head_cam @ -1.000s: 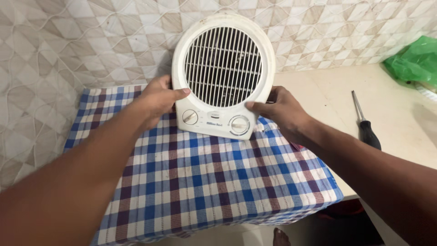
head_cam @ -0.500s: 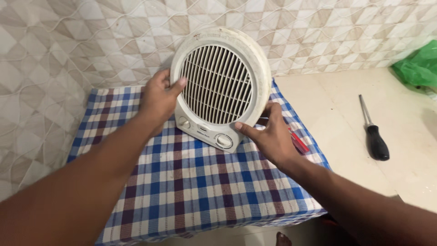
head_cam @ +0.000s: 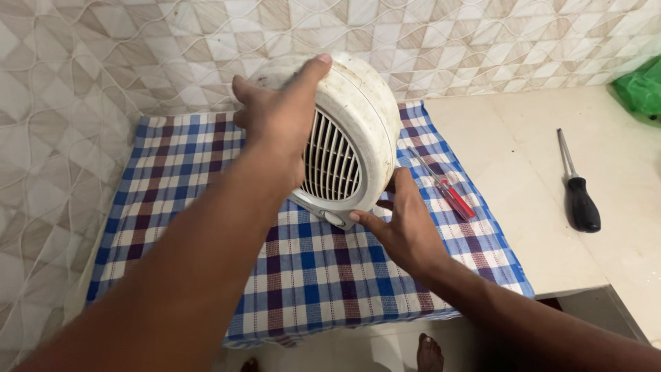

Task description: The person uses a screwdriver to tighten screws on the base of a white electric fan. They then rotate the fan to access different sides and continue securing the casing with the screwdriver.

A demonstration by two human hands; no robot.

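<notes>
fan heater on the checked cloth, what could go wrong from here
The fan heater stands tilted, held only by the left hand on top and right hand at its base; it might slip or tip. It could also come down on the red-handled screwdriver lying beside it on the checked cloth.

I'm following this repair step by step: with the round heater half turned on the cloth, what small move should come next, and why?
Probably finish the turn. The left hand grips the fan heater on top, the right hand steadies its base, and its grille faces sideways, screwdrivers unused.
</notes>
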